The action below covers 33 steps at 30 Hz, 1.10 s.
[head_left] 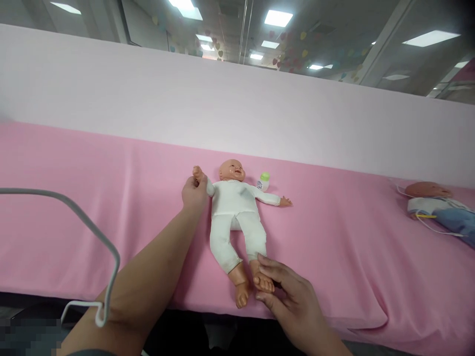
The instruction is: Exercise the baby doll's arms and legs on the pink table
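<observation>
A baby doll (235,198) with a white cloth body lies on its back, its head toward the wall and its feet toward me. My left hand (195,193) is closed round the doll's raised arm, just below its small fist. At the near edge, my right hand (287,291) has its thumb and fingers around the doll's foot on the right side. The doll's other foot rests beside it, untouched. Close to the doll's shoulder stands a small bottle (263,182) with a green cap, touched by neither hand.
Pink cloth (334,237) covers the long table, which meets a white wall (237,109) with glass above it. A second doll (441,207) in white and blue clothing lies at the far right, with a thin white cord. A bent white metal rod (89,225) crosses the left foreground.
</observation>
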### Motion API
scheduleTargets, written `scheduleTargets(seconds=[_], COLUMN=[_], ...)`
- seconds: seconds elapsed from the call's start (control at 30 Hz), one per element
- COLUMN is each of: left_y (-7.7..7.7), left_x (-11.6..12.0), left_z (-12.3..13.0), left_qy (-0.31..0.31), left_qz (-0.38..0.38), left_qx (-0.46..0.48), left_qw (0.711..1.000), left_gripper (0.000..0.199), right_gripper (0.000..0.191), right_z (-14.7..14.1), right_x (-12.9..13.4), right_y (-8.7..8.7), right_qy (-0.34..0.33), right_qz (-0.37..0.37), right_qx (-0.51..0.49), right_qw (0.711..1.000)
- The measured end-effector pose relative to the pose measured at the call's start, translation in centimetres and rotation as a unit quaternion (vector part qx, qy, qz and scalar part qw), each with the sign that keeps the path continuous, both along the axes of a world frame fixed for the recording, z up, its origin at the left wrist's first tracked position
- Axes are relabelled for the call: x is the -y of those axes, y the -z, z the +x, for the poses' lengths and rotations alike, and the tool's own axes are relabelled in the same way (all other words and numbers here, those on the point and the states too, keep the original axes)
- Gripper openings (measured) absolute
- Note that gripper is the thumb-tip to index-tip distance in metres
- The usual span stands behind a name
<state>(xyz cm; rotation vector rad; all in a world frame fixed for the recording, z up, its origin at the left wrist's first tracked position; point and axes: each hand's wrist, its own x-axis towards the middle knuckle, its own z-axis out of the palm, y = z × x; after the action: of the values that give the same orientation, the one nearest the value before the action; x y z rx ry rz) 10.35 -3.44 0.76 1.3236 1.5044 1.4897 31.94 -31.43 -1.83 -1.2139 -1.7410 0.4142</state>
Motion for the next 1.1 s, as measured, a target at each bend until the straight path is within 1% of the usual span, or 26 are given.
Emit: scheduleTargets(seconds=[0.07,0.1,0.17,0.27,0.37,0.43,0.5,0.6,0.7,0.8,0.87,0.93,1.0,1.1], left_y=[-0.4,-0.6,-0.9,-1.3,-1.4,-1.4,-1.3,-1.1,-0.9,-0.8,-0.6,-0.2,0.4,1.1], left_x=[0.9,1.3,2.1,2.8,3.1,3.1,2.9,2.6,2.2,1.5,0.6,-0.5,-1.7,-3.1], left_z=[0.6,1.0,1.6,2.4,2.8,2.9,2.9,2.7,2.4,1.5,0.7,-0.3,-1.3,-2.5], left_qy=[0.036,0.058,0.103,0.156,0.18,0.186,0.19,0.187,0.171,0.123,0.085,0.044,0.0,-0.065], left_qz=[0.039,0.054,0.077,0.108,0.131,0.137,0.135,0.128,0.104,0.054,0.024,0.0,-0.025,-0.069], left_qx=[-0.097,-0.15,-0.256,-0.374,-0.431,-0.45,-0.459,-0.442,-0.396,-0.322,-0.247,-0.163,-0.082,0.012], left_qw=[0.994,0.985,0.958,0.908,0.875,0.863,0.857,0.868,0.896,0.937,0.965,0.986,0.996,0.995], left_gripper=[0.037,0.033,0.025,0.024,0.022,0.016,0.011,0.012,0.022,0.029,0.035,0.034,0.029,0.03], right_gripper=[0.036,0.035,0.035,0.036,0.036,0.036,0.037,0.04,0.035,0.036,0.037,0.037,0.037,0.038], right_z=[0.0,0.0,0.1,0.4,0.7,0.8,0.8,0.7,0.5,0.4,0.4,0.5,0.5,0.5], right_x=[-1.1,-1.7,-3.3,-6.0,-8.8,-10.5,-11.9,-12.8,-11.9,-9.4,-7.2,-4.9,-2.7,-0.4], right_y=[-0.9,-1.4,-2.4,-3.7,-4.3,-4.4,-4.2,-3.9,-4.0,-4.2,-4.0,-3.5,-2.7,-1.1], right_qy=[0.004,0.007,0.018,0.037,0.043,0.042,0.038,0.031,0.032,0.033,0.031,0.018,0.005,-0.005], right_qz=[0.002,-0.001,-0.009,-0.021,-0.031,-0.041,-0.053,-0.064,-0.062,-0.056,-0.045,-0.039,-0.045,-0.062], right_qx=[-0.005,-0.006,-0.006,-0.01,-0.029,-0.043,-0.06,-0.092,-0.102,-0.083,-0.071,-0.052,-0.029,-0.006], right_qw=[1.0,1.0,1.0,0.999,0.998,0.997,0.996,0.993,0.992,0.994,0.996,0.998,0.999,0.998])
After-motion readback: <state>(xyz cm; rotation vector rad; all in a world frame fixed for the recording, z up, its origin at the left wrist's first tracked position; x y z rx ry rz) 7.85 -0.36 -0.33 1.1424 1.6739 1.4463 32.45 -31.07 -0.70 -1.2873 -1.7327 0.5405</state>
